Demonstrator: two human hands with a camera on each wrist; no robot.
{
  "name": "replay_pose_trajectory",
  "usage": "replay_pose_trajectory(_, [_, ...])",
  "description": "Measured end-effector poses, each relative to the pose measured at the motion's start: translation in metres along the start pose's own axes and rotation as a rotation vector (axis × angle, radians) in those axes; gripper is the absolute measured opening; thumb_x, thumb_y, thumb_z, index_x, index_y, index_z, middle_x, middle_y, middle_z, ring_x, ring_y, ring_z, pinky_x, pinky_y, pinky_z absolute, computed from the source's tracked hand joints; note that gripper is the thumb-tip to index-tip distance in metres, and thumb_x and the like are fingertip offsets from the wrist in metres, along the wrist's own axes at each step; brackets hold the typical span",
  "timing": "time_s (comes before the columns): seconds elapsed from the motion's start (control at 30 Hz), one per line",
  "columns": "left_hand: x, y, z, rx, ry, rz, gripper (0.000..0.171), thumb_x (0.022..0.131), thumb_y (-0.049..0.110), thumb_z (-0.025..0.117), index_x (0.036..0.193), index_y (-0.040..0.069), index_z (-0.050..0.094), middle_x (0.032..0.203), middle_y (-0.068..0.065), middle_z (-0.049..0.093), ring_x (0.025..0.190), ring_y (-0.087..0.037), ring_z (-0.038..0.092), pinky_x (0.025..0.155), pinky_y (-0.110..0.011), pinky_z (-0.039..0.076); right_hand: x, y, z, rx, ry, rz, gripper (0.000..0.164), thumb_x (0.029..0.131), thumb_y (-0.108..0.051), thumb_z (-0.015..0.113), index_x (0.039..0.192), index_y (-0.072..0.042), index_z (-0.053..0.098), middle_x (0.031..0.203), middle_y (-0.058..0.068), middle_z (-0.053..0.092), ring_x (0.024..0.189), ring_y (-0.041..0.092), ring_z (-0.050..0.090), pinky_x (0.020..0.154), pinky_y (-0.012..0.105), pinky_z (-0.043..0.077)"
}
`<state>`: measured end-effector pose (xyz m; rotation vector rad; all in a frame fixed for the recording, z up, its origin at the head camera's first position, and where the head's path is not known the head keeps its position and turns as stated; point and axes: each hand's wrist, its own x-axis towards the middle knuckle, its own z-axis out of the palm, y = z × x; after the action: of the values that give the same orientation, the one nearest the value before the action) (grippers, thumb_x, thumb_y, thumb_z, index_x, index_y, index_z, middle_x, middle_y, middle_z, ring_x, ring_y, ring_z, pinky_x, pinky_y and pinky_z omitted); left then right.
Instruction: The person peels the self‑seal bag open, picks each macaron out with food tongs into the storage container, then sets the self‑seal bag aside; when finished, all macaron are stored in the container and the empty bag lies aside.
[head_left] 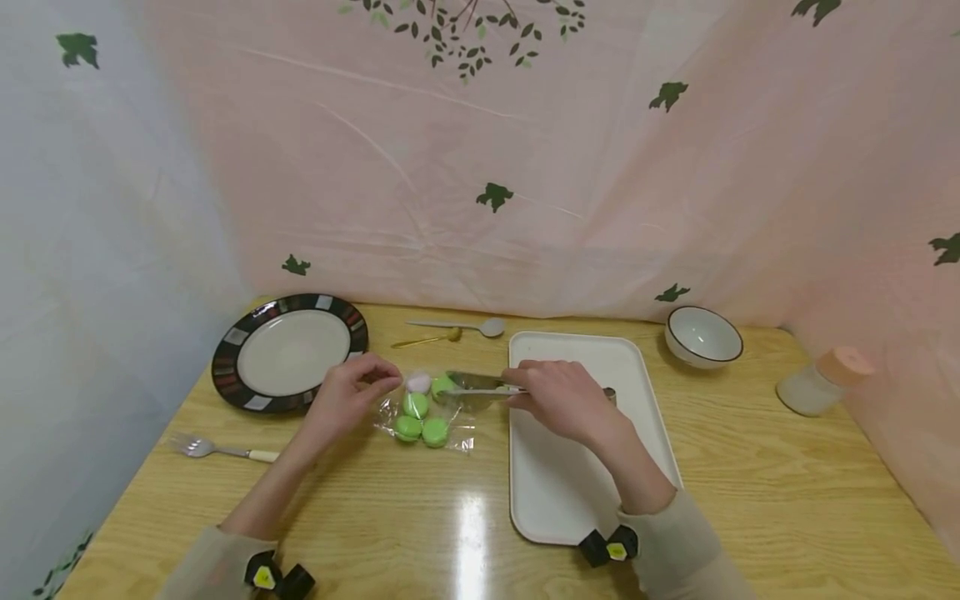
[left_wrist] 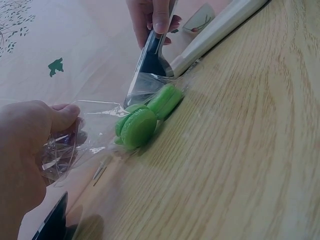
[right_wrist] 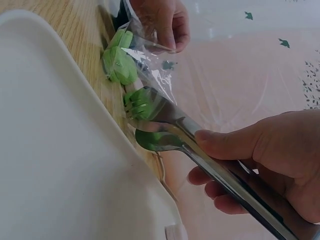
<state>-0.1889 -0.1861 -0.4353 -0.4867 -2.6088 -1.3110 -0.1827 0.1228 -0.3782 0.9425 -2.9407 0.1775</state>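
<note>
A clear plastic bag point(head_left: 459, 443) with several green macarons point(head_left: 415, 406) and one pale macaron point(head_left: 417, 382) lies on the wooden table. My left hand point(head_left: 351, 393) pinches the bag's left end between thumb and fingers, pulling the film taut in the left wrist view. From the other side, my right hand point(head_left: 562, 398) grips metal tongs point(right_wrist: 225, 181) around their arms. The tong heads reach in at the bag's right part, parted, with one slotted head over a green macaron point(right_wrist: 135, 102). My right hand is above the white tray point(head_left: 555, 500).
At the back left is a dark-rimmed plate point(head_left: 292, 354), with a fork point(head_left: 225, 451) in front of it. A silver spoon point(head_left: 491, 327) and a small gold spoon point(head_left: 427, 341) lie behind the bag. To the right stand a bowl point(head_left: 703, 337) and a jar with a peach lid point(head_left: 813, 387).
</note>
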Motion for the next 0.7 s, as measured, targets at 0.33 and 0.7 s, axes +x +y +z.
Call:
replay_pose_trajectory(0.33, [0.0,0.0,-0.0005,0.016,0.0,-0.001,0.003,0.088,0.023,0.067,0.091,0.021,0.067,0.089,0.006,0.068,0.085,-0.008,0.062,0.074,-0.025,0.054,0.0006,-0.0006,0.002,0.002,0.005,-0.01,0.023,0.086,-0.03,0.069,0.107,-0.022,0.068,0.081,-0.012,0.061,0.059,0.004,0.046,0.051,0.021,0.037])
replay_pose_trajectory(0.7, [-0.0002,-0.0004,0.0002,0.011,0.002,-0.004,0.003,0.087,0.023,0.067,0.09,0.022,0.067,0.089,0.007,0.068,0.084,-0.007,0.061,0.073,-0.025,0.054,0.0013,-0.0014,0.0031,0.004,0.003,-0.003,0.023,0.085,-0.028,0.07,0.107,-0.022,0.067,0.08,-0.011,0.061,0.06,0.004,0.046,0.052,0.022,0.038])
